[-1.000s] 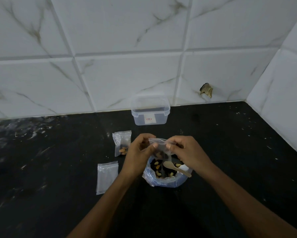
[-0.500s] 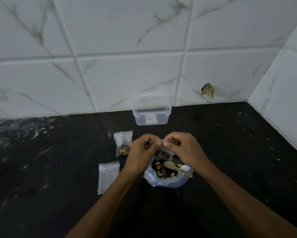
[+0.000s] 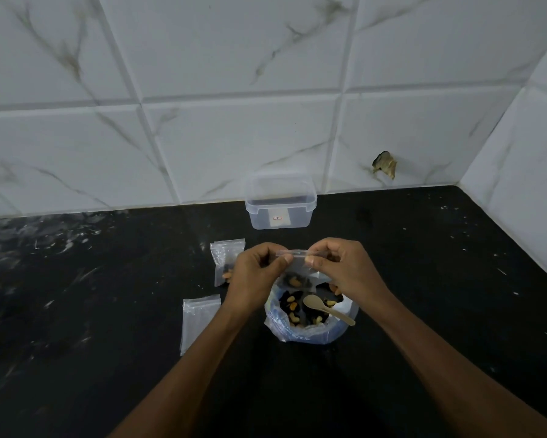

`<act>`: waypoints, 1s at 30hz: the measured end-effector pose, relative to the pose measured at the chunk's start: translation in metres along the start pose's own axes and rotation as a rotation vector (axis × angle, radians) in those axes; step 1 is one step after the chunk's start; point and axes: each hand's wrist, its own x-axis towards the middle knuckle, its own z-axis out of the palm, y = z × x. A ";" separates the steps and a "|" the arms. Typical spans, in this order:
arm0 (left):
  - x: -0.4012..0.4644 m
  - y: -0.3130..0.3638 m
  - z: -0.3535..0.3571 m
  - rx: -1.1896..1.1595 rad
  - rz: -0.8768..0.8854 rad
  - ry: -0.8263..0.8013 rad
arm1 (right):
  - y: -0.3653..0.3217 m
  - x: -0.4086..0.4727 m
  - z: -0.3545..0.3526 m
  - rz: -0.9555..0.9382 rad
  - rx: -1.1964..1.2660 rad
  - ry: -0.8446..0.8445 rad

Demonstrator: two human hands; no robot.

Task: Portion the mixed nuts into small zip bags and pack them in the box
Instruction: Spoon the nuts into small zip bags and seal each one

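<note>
Head view: both hands are up over the big nut bag, working one small zip bag. Left hand pinches the left end of the zip strip, right hand pinches the right end, fingers curled on it.

Change vs a second ago: the bag mouth was tilted and looked gaping between the hands. Now the strip is pulled level and taut, with the thumbs pressing along it. Read: filling on this bag is done, sealing is in progress. Can't tell if the zip is fully closed across the middle.

Contents: a few nuts sit low in the held bag, which hangs just above the bulk nuts. The wooden spoon lies in the big bag, not in hand, which fits a finished scoop step.

Other items:
- filled small bag lies on the black counter, left of the hands
- empty small bags are stacked nearer, also left
- clear box sits at the wall, open, and looks empty

Status: two portions made, none boxed. Likely next: run fingers along the strip, then set the bag down or drop it in the box.
</note>
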 end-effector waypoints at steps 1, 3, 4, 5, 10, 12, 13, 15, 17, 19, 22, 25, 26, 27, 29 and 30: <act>0.000 -0.001 -0.001 -0.011 -0.009 0.011 | 0.000 0.000 -0.002 0.010 0.012 -0.006; 0.001 -0.003 -0.002 -0.034 -0.029 0.031 | 0.002 0.001 -0.004 0.017 0.023 -0.006; 0.001 -0.004 -0.002 -0.037 -0.036 0.033 | 0.002 0.001 -0.004 0.016 0.016 -0.004; 0.001 -0.005 -0.003 -0.032 -0.039 0.035 | 0.002 0.001 -0.004 0.012 0.000 0.000; 0.003 -0.006 -0.004 0.016 -0.008 0.052 | 0.001 0.003 0.002 -0.012 -0.026 0.056; 0.004 -0.005 -0.004 0.012 -0.006 0.061 | 0.000 0.003 0.001 0.012 0.026 0.052; 0.004 -0.005 -0.005 -0.002 -0.008 0.072 | 0.000 0.003 0.001 0.031 0.057 0.039; 0.005 -0.005 -0.006 -0.032 -0.023 0.083 | 0.000 0.003 -0.001 0.055 0.094 0.022; 0.005 -0.005 -0.007 -0.051 -0.040 0.067 | 0.001 0.003 -0.001 0.056 0.081 0.036; 0.005 -0.005 -0.008 -0.061 -0.048 0.056 | 0.002 0.004 -0.001 0.050 0.062 0.051; 0.005 -0.007 -0.009 -0.078 -0.061 0.072 | 0.002 0.004 -0.002 0.061 0.075 0.048; 0.006 -0.010 -0.011 -0.014 -0.050 0.085 | 0.003 0.003 -0.002 0.081 0.116 0.033; 0.006 -0.010 -0.011 0.012 -0.045 0.086 | 0.003 0.003 -0.002 0.079 0.115 0.034; 0.006 -0.011 -0.011 0.031 -0.042 0.085 | 0.004 0.002 -0.001 0.074 0.105 0.036; 0.005 -0.011 -0.011 0.050 -0.036 0.078 | 0.005 0.002 -0.001 0.064 0.085 0.036; 0.005 -0.010 -0.012 0.055 -0.031 0.073 | 0.005 0.003 0.000 0.061 0.086 0.036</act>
